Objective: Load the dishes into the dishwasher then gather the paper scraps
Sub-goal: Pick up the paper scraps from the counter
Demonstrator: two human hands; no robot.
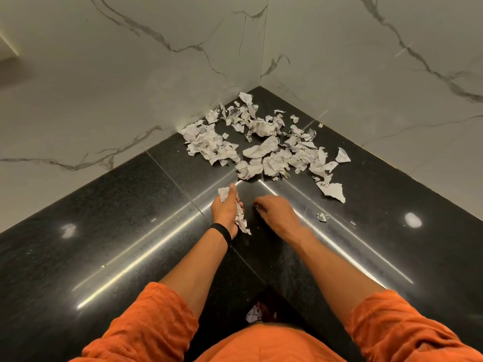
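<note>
The left hand [226, 210] is curled tight round crumpled paper [242, 222]. At its 3 o'clock, the right hand [274, 212] bends its fingers down to the black counter [117, 218]; I cannot tell if it holds anything. The pile of paper scraps [264, 145] lies at 12 o'clock, in the corner. One tiny scrap [322, 217] sits at the right hand's 3 o'clock.

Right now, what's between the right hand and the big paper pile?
Only bare black counter separates the right hand from the paper pile, per the head view.
</note>
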